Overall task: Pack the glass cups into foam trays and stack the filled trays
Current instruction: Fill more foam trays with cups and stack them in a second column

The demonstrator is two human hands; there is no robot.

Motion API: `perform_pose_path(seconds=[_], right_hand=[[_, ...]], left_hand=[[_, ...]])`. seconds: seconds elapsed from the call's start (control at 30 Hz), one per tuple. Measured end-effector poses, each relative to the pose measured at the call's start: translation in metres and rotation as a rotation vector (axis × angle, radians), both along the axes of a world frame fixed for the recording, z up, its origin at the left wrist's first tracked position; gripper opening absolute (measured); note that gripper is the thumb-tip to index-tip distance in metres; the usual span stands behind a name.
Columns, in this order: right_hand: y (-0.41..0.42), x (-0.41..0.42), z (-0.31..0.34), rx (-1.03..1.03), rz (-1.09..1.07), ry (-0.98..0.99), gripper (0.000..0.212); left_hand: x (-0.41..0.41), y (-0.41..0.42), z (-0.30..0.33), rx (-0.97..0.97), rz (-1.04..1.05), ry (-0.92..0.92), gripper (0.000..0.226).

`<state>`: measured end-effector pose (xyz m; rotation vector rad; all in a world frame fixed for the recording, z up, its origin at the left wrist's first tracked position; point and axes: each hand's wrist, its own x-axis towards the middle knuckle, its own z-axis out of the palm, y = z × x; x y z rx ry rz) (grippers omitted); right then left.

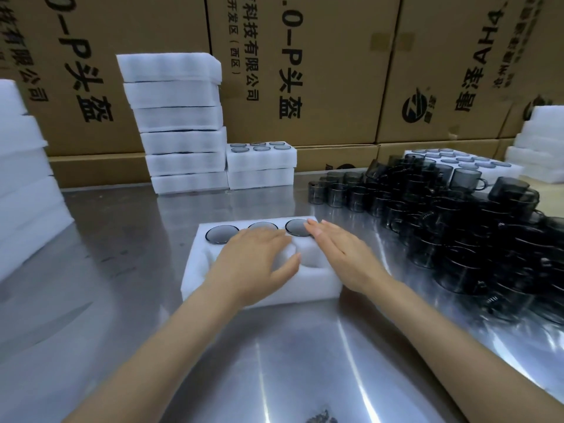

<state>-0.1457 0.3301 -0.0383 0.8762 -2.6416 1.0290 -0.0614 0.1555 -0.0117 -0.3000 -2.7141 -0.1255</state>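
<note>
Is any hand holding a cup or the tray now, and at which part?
Nothing is held. The left hand and right hand lie open and flat over the foam tray; no grip on any cup.

Both hands are motion-blurred, so you can't really make out the fingertips. The left hand [259, 259] covers most of the near row of pockets in the white six-pocket foam tray [317, 285] and part of the middle smoky grey glass cup [259, 226], so no telling what's in those pockets. The right hand [341, 254] hides the edge of the right-hand cup. The heap of dark smoked glass cups with handles [457, 227] runs off the right edge, too jumbled to count. The white foam stack on the left [21, 178] is cut off too. Something small and dark [322, 418] at the bottom edge is unidentifiable.
</note>
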Motion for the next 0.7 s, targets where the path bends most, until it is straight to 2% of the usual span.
perform_pose_path(seconds=[0.07, 0.17, 0.23, 0.33, 0.43, 0.57, 0.7], right_hand=[[0.003, 0.002, 0.004, 0.012, -0.081, 0.143, 0.041], [0.019, 0.001, 0.019, 0.020, -0.282, 0.500, 0.036], [0.037, -0.004, 0.031, 0.008, -0.466, 0.597, 0.031], [0.065, -0.011, 0.041, 0.014, -0.736, 0.539, 0.031], [0.082, -0.013, 0.043, 0.090, -0.888, 0.389, 0.048], [0.091, -0.017, 0.039, 0.268, -0.954, 0.207, 0.057], [0.094, -0.020, 0.037, 0.273, -0.952, 0.214, 0.048]], left_hand=[[0.013, -0.002, -0.003, 0.001, -0.074, 0.133, 0.057], [0.033, -0.020, -0.016, 0.030, -0.130, 0.313, 0.037], [0.041, -0.038, -0.021, 0.055, -0.108, 0.399, 0.034], [0.045, -0.065, -0.022, 0.237, -0.008, 0.419, 0.038], [0.042, -0.077, -0.028, 0.455, 0.101, 0.345, 0.046], [0.039, -0.077, -0.038, 0.505, 0.123, 0.329, 0.047], [0.038, -0.078, -0.039, 0.538, 0.131, 0.318, 0.048]])
